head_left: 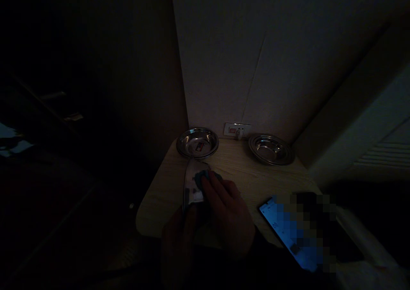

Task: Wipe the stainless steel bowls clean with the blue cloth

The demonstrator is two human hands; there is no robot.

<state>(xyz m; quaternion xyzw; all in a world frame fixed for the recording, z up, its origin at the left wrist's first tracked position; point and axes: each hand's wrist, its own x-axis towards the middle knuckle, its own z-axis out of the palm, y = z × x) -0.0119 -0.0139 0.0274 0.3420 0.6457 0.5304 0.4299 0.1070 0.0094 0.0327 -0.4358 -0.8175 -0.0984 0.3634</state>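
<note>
The scene is very dark. My left hand (179, 232) grips the near edge of a shiny metal dish (192, 170), which is tilted up on its side over the front of the small table. With bent fingers, my right hand (229, 215) presses a bluish-green cloth (201, 179) against the dish's inner face. Much of the dish is hidden behind the right hand, and the left fingers are in shadow. Just beyond it, a round stainless-steel dish (194, 150) with a dark label inside lies on the table.
More metal dishes, seemingly stacked (256, 151), lie at the back right of the pale wooden table (160, 196). A wall socket (229, 129) with a plug sits behind. A lit phone (278, 224), partly pixelated, lies at the right beside a dark object.
</note>
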